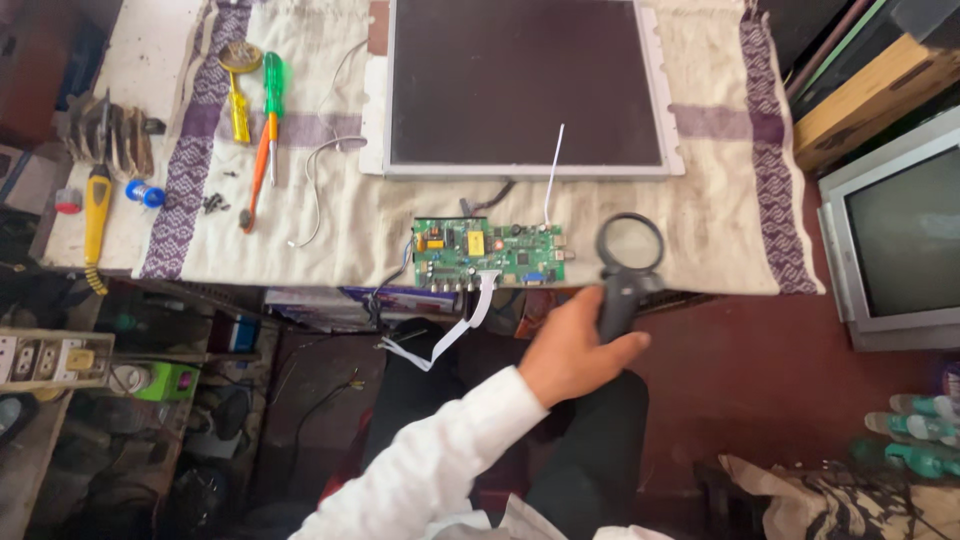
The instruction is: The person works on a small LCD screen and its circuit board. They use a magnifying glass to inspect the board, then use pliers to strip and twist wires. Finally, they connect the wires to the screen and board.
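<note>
Far-left tools: a yellow-handled tool and a small blue-capped bottle lie on the bare white table edge.
Cloth-left tools: a yellow round-headed brush, a green-handled screwdriver and an orange-handled screwdriver lie on the cream cloth with purple stripes; loose dark screws sit beside them.
Panel: a flat dark display panel in a pale frame lies face-down or bare at the cloth's far side.
Board: a green rectangular circuit board rests at the cloth's near edge, exposed, with a white ribbon cable hanging off it.
Right hand: right hand grips the handle of a black round magnifying glass, lens held just right of the board.
Left hand: out of view.
Progress: board is out and laid open; inspection appears under way, reassembly not begun.
Far right: a grey boxy television set stands beside the table.
</note>
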